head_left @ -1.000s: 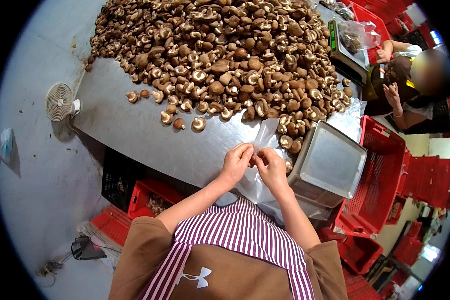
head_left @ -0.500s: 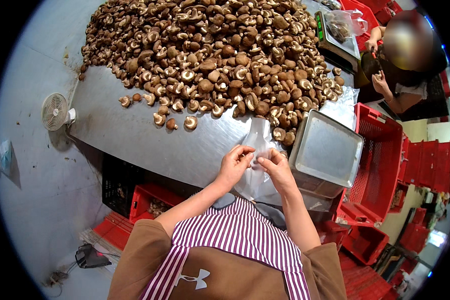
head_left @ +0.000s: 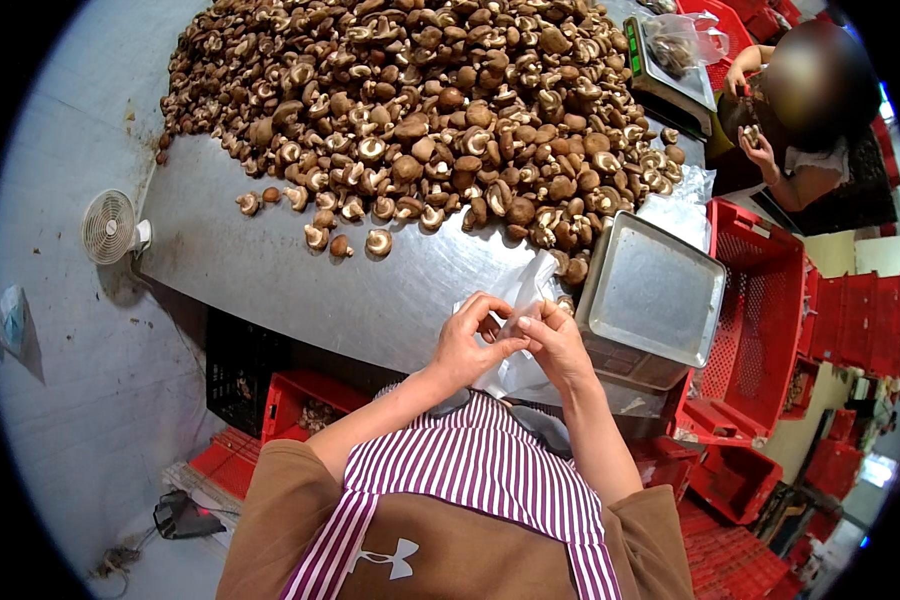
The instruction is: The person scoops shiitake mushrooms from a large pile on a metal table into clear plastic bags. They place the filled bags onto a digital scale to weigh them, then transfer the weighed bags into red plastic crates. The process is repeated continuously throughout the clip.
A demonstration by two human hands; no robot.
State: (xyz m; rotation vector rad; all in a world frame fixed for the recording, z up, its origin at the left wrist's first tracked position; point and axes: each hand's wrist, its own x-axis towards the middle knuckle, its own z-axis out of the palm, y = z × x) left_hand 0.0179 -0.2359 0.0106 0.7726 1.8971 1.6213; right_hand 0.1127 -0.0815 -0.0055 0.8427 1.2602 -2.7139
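Note:
My left hand (head_left: 470, 343) and my right hand (head_left: 558, 345) meet at the table's front edge, their fingers pinched on a thin clear plastic bag (head_left: 527, 279). The bag is crumpled between them and trails down toward my striped apron. A big pile of brown shiitake mushrooms (head_left: 410, 120) covers the back of the steel table (head_left: 270, 260), with a few loose ones at its front. Just right of my hands sits a steel scale with a flat pan (head_left: 650, 280).
Red crates (head_left: 745, 310) stand along the right and under the table. At upper right a co-worker (head_left: 790, 175) holds a mushroom beside a second scale (head_left: 670, 80) with a bagged load. A wall fan (head_left: 108, 225) is at the left.
My fingers have drawn closer together on the bag, which is more bunched now. The co-worker's lower hand now shows a mushroom. The view has shifted slightly.

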